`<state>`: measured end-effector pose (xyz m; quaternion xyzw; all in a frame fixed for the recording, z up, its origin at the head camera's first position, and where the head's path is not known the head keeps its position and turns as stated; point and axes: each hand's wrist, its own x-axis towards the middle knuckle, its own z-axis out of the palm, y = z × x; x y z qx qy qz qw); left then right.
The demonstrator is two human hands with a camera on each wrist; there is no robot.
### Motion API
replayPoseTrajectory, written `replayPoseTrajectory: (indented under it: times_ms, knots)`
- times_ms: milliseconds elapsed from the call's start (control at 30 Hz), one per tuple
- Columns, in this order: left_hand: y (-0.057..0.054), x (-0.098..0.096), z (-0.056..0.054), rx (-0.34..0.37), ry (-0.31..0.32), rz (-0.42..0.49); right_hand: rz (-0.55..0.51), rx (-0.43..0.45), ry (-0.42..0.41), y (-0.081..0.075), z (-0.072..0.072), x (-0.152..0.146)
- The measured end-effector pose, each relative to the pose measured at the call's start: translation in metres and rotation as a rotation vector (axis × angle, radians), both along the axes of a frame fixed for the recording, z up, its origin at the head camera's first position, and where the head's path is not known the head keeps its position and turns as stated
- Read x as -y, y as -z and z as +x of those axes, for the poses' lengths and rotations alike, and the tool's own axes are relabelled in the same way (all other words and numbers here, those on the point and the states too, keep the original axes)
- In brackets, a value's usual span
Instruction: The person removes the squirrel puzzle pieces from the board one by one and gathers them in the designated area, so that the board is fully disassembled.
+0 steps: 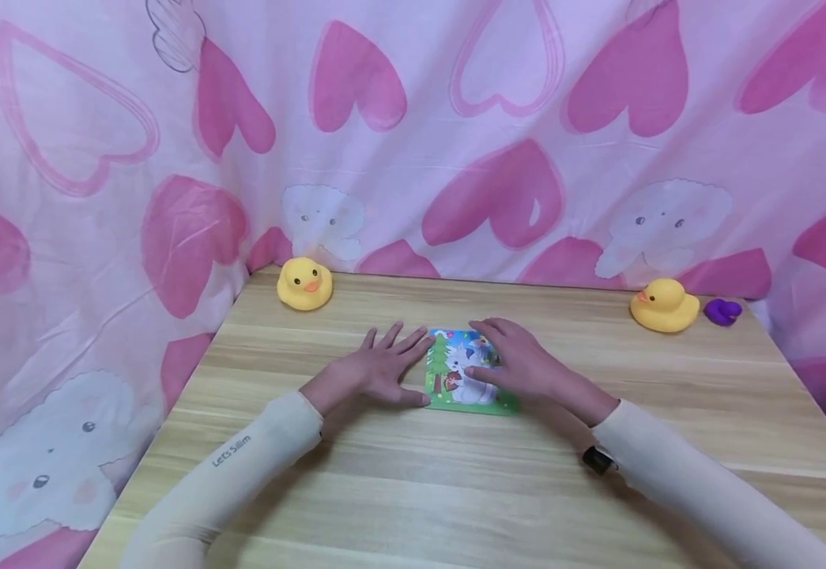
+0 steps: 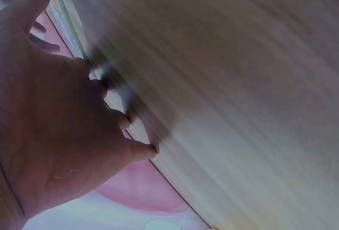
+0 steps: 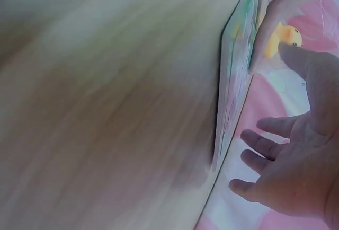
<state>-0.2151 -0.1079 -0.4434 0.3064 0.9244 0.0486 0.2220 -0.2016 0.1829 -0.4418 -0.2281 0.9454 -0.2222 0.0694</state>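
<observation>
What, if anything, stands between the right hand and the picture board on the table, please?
Nothing visible does: the right hand is over the right part of the picture board; the left hand is at its opposite edge, and the yellow ducks sit off to either side.

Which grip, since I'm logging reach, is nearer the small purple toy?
Right. The right grip is left of the purple toy, over the right side of the picture board; the left grip is farther left, at the board's left edge.

Blue-and-green picture board, heart-patterned pink cloth
</observation>
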Motion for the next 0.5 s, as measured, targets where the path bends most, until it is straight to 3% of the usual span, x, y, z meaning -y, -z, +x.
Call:
replayPoseTrajectory:
  times_ms: [233,500]
  knots:
    - [0.000,0.000,-0.001,0.007,-0.005,-0.011,-0.067,0.040,-0.024,0.000,-0.014,0.017]
    - [0.000,0.000,0.001,-0.007,0.004,-0.006,-0.031,0.032,0.015,-0.008,-0.017,0.038]
